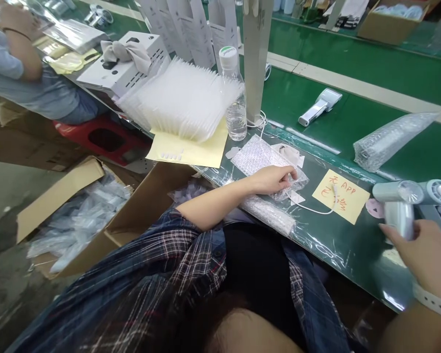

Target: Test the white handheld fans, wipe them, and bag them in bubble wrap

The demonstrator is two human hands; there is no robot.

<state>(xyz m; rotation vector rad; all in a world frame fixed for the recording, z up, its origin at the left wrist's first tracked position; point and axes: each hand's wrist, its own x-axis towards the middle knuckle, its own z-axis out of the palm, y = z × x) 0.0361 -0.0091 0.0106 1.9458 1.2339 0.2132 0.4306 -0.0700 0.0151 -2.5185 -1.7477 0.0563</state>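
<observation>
Green tabletop (353, 63) carries the work under clear film. The left hand (274, 179) lies flat on a bubble-wrap bag (257, 157), fingers loosely open, pinning it. The right hand (422, 255) grips a handheld fan (400, 208) by its handle, probably steadying it near the yellow note (347, 201).

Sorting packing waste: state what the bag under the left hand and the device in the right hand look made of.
The bubble bag under the left hand looks like clear, glossy plastic film; rows of small air cells show. The handheld fan gripped by the right hand looks like smooth silver-grey plastic, possibly metal-coated, with soft highlights.
</observation>
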